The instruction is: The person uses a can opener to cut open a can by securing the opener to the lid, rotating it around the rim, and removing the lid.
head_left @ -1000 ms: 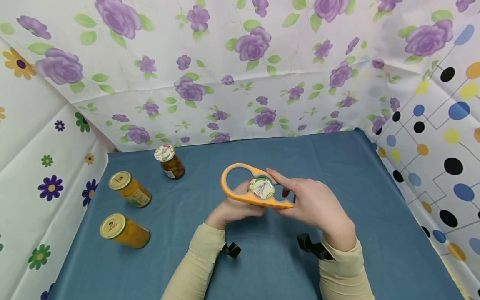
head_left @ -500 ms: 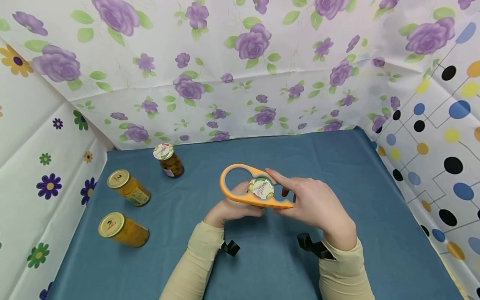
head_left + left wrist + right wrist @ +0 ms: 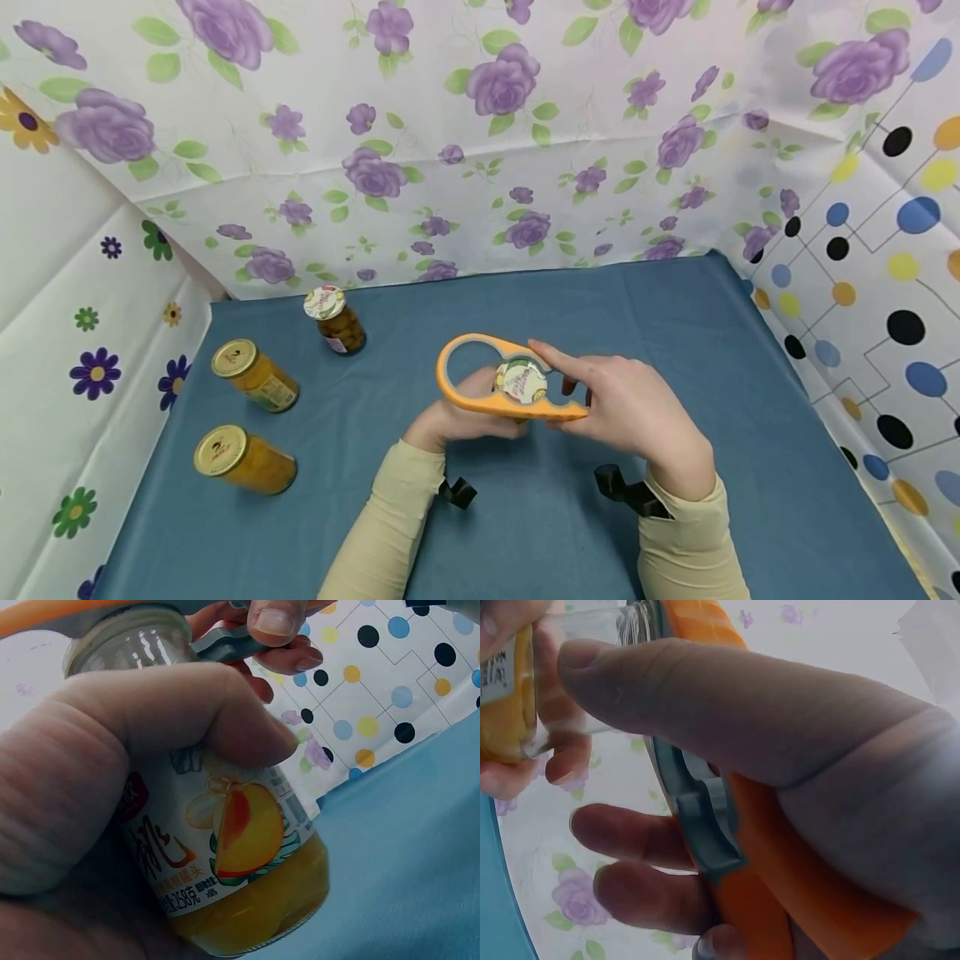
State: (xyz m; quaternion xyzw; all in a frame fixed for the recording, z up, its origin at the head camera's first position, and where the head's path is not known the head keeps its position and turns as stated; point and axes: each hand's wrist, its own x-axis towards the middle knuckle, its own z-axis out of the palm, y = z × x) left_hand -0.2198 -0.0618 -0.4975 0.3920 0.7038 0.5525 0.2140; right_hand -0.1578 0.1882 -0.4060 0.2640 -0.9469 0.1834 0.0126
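My left hand (image 3: 468, 414) grips a glass jar of peaches (image 3: 247, 840), its thumb laid across the peach-printed label in the left wrist view. The jar's patterned white lid (image 3: 522, 382) sits in one opening of an orange and grey jar opener (image 3: 487, 405). With my right hand (image 3: 637, 400) I hold the opener by its right end, thumb along the near side and fingers on the far side. The opener's larger round opening, to the left, has nothing in it. In the right wrist view the opener (image 3: 761, 855) lies across the jar's top, with the thumb reaching over toward the glass.
Three more jars stand at the left of the blue cloth (image 3: 525, 533): a dark-filled jar (image 3: 341, 329) at the back, a yellow-filled jar (image 3: 266, 379), and another yellow-filled jar (image 3: 258, 462) nearer. Patterned sheets (image 3: 480, 167) hang along the back and sides.
The opener's left end and the jar lid have shifted slightly left and down in the head view, with the left hand moving a little left. Both hands keep their hold.
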